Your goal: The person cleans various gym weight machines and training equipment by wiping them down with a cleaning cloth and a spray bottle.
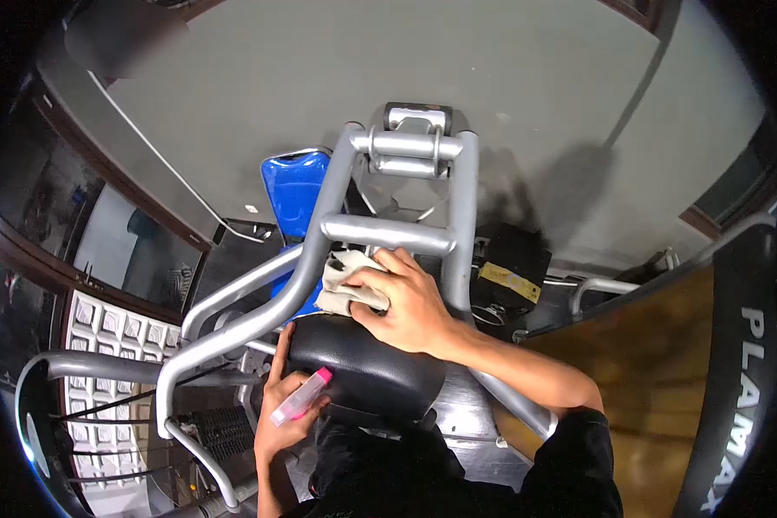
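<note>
Gripping a cloth [344, 292] beneath it, the half-curled right hand [413, 309] lies beyond the left hand [274, 397], which clasps a bottle [299, 401].

At the far edge of the shiny black padded cushion [367, 367], the right hand [410, 302] covers part of a crumpled off-white cloth [341, 291]. At the cushion's near left, the left hand [274, 398] hides part of a small translucent bottle with a pink end [302, 397]. Beyond the cushion, a silver tubular metal frame [388, 232] blocks part of a glossy blue chair [295, 190]. Right of the cushion, the view's lower edge cuts off a long black panel with white lettering [745, 268].
</note>
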A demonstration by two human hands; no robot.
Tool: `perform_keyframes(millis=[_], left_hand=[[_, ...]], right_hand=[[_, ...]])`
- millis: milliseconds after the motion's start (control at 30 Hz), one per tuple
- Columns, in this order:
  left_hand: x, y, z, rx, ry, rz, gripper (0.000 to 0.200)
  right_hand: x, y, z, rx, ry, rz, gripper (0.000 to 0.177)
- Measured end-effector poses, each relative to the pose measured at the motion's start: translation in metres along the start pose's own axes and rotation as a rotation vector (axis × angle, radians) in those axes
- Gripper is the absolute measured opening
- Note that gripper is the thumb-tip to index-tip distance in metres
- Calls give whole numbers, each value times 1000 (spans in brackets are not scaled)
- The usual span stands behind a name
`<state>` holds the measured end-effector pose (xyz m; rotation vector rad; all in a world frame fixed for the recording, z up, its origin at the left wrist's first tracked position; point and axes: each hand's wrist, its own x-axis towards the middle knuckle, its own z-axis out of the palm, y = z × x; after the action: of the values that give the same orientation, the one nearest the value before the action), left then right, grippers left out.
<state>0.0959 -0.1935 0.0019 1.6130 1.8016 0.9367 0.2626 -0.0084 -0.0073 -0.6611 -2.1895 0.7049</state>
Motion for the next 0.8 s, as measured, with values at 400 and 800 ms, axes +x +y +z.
perform_keyframes(millis=[400,800], left_hand=[[0,-10,-5,-270,-3,-114,13],[-5,-5,-8,-280,223,-2,16]], right_hand=[[-17,11,-9,71,40,-107,30],[-9,7,-12,6,-64,-36,35]])
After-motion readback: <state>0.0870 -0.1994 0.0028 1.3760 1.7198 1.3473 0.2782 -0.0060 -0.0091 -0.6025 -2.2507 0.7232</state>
